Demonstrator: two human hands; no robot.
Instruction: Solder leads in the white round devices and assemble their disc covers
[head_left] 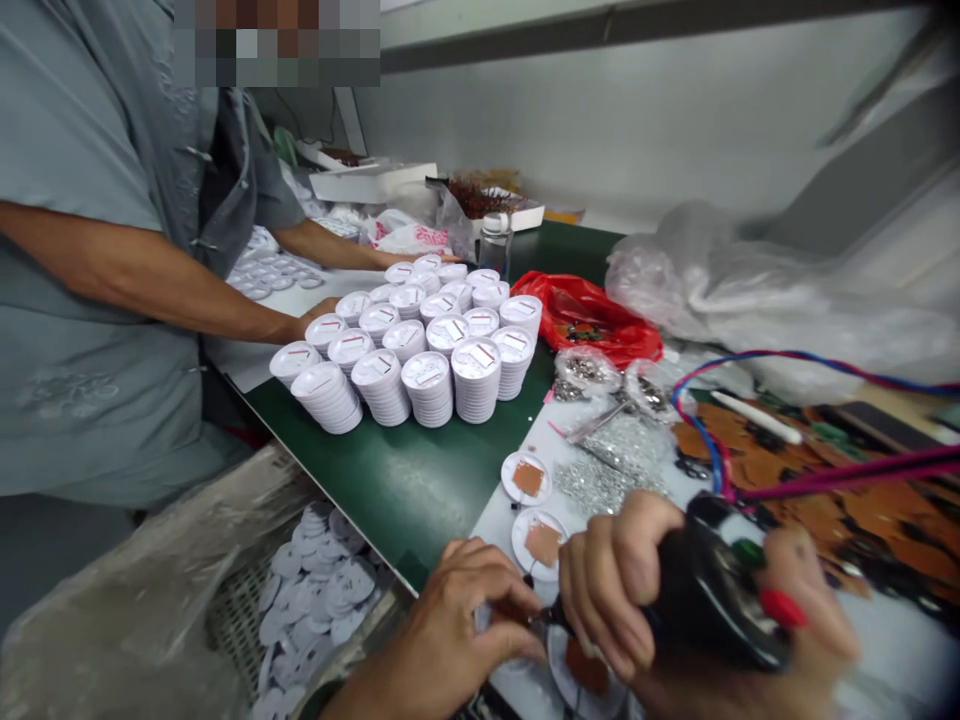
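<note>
**Black tool point(720, 590) gripped above white disc point(589, 670)**

In the head view, the tool is held in the right hand point(611, 585), its fingers closed firmly around the body. Red and green buttons are seen on it, and blue and magenta cables point(825, 470) run off it. The left hand point(442, 630) is curled into a pinch at the tool's tip; what is held there is too small to tell. The disc, bearing a brown patch, lies beneath the hands. Two white dishes point(527, 477) with tan patches are set nearby. Silver studs point(607, 465) are heaped loose, and more are held in clear bags point(581, 370). A red plastic bag point(585, 320) lies crumpled beyond them. Stacks of white discs point(476, 378) stand on the green table point(390, 480), and loose discs point(322, 600) are piled in a woven basket point(232, 620). A co-worker's hand point(315, 315) is rested beside the stacks.
</note>
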